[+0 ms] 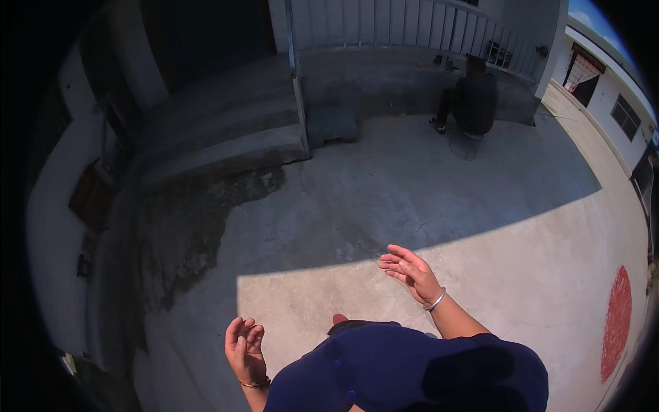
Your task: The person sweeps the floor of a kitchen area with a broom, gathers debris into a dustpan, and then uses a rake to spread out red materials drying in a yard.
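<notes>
My right hand [412,273] is held out over the concrete floor [316,295], fingers spread and nothing in them. A silver bangle [435,299] circles that wrist. Lower and to the left, my left hand [245,349] is raised with its fingers loosely bent and apart, and I see no object in it. It wears a thin gold-coloured bracelet [255,382]. Neither hand touches anything. Thin dark marks [367,247] show on the ground just beyond the right fingertips; what they are cannot be made out.
A person in dark clothes [475,99] sits on a low seat by a raised ledge with a railing [412,24]. Concrete steps [226,147] rise at the far left, with a dark wet patch [185,240] before them. A red painted patch [616,323] marks the right.
</notes>
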